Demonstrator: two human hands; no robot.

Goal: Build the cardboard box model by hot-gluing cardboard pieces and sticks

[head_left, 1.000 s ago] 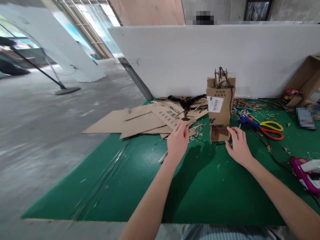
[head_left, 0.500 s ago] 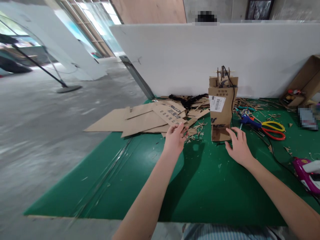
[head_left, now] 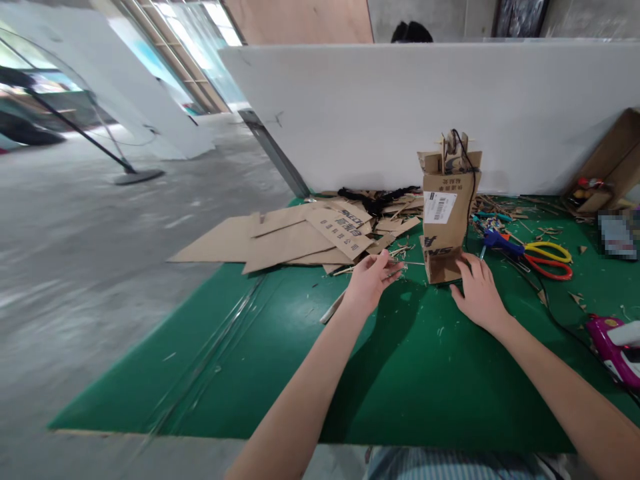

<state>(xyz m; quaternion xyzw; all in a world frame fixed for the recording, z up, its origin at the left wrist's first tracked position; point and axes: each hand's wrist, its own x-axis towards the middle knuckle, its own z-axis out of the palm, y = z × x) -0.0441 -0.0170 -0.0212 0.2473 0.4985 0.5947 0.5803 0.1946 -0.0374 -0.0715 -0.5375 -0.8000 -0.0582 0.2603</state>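
**Both hands at the upright cardboard piece, mid-surface**

Cardboard tower (head_left: pixel 444 220) stands upright on the green surface (head_left: pixel 280 373), about 12 o'clock from the right hand, in front of the white partition (head_left: pixel 360 113). White barcode label (head_left: pixel 439 207) on its front face, black cable (head_left: pixel 467 167) hanging off the top and down its right side.

Right hand (head_left: pixel 479 293): flat, palm down, fingers (head_left: pixel 470 267) spread and released, tips touching the tower's base at its right corner. Not gripping anything.

Left hand (head_left: pixel 373 280): raised just above the surface at 9 o'clock of the tower base, fingers half-curled toward it, near but apart from it. Cannot tell whether they pinch a small scrap; nothing clearly held.

Around:
- Flat cardboard sheets (head_left: pixel 280 240) piled at 9–10 o'clock of the tower, some overhanging the surface's edge.
- Cardboard slivers (head_left: pixel 395 253) scattered between pile and tower; one pale strip (head_left: pixel 333 308) lies beside the left wrist.
- Scissors (head_left: pixel 543 257), yellow and red handles, at 3 o'clock of the tower, blue-handled tool (head_left: pixel 500 241) just beside them.
- Pink-and-white glue gun (head_left: pixel 615 343) at the surface's right edge.
- Open cardboard box (head_left: pixel 607 160) at far right against the partition.
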